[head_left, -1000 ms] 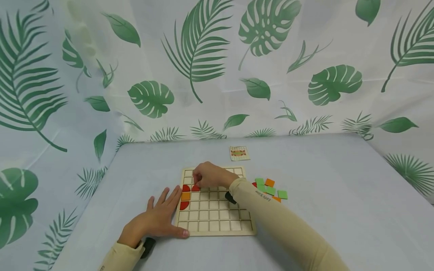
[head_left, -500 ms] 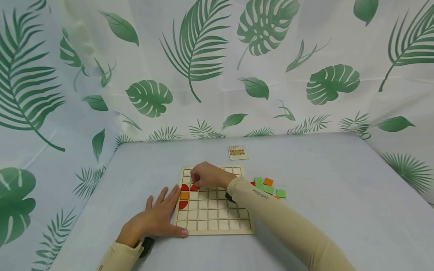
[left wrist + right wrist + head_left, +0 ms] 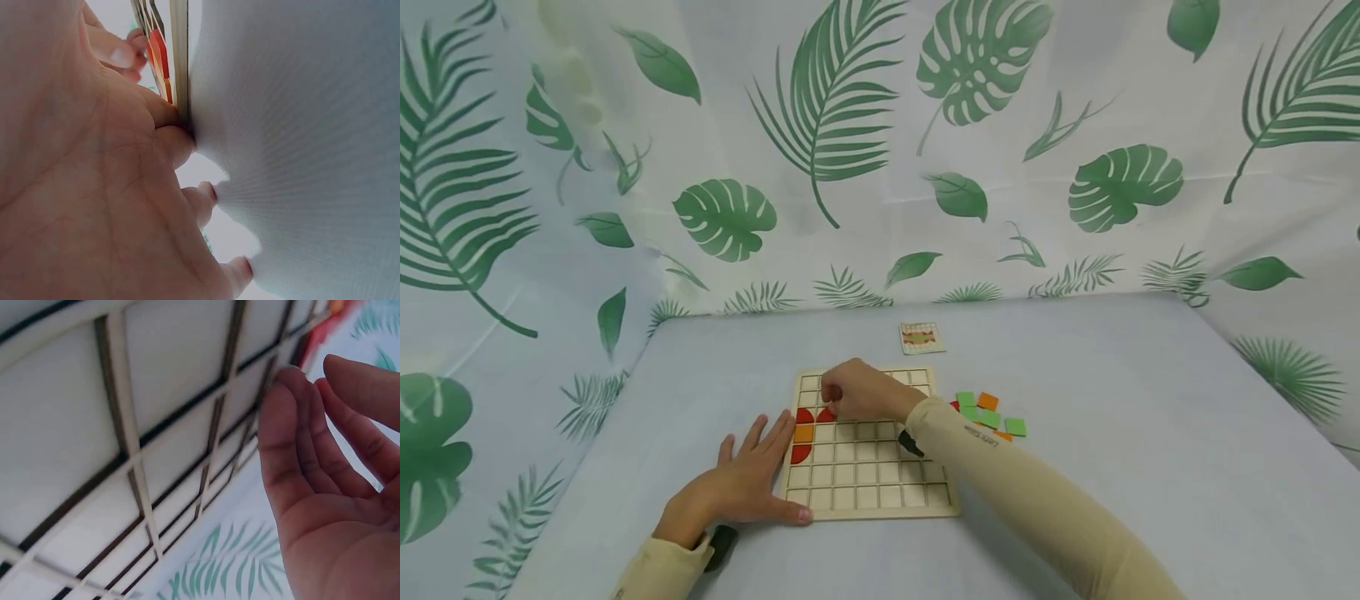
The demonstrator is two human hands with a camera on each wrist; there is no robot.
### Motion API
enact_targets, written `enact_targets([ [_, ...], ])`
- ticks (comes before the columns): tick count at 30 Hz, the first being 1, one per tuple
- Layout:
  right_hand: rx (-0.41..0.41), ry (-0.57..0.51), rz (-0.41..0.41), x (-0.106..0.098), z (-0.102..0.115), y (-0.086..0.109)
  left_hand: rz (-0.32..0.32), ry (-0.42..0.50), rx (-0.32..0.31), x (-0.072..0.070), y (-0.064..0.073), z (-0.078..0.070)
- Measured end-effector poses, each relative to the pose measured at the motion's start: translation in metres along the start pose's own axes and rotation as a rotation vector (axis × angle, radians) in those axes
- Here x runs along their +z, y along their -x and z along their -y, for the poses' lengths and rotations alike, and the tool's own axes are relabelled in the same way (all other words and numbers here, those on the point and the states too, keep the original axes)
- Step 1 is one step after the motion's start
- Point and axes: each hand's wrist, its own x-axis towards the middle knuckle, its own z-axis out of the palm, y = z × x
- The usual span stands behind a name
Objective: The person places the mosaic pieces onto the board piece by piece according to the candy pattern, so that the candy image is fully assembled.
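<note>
A wooden grid board [image 3: 844, 498] lies flat before me. My left hand [image 3: 741, 485] rests along its left edge, fingers spread, with the thumb at the near corner. In the left wrist view, its fingers [image 3: 172, 145] touch the board's side. Over the board's upper left, my right hand [image 3: 867, 393] has its fingers curled, the tips at a red rounded tile [image 3: 824, 415] in the second column. In the right wrist view those fingertips partly cover the red [image 3: 317, 342]. In the leftmost column an orange square tile [image 3: 802, 433] sits between two red rounded tiles.
Right of the board lies a loose pile of green square tiles [image 3: 991, 419], orange tiles [image 3: 988, 402] and a partly hidden red one. Behind the board is a small pattern card [image 3: 922, 338]. A leaf-printed curtain [image 3: 850, 208] stands at the table's back and sides.
The head view shifts slightly, so the table and its things sit a little farther left in it. Both hands keep nearly the same places at the board.
</note>
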Motion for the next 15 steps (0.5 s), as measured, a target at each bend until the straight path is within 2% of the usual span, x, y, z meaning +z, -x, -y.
enact_targets([
  [6, -0.018, -0.074, -0.078, -0.014, -0.005, 0.025, 0.007, -0.009, -0.014, 0.0, -0.001, -0.001],
  [15, 0.066, -0.209, -0.197, -0.044, -0.011, 0.072, 0.01, -0.014, -0.025, 0.001, 0.0, -0.005],
])
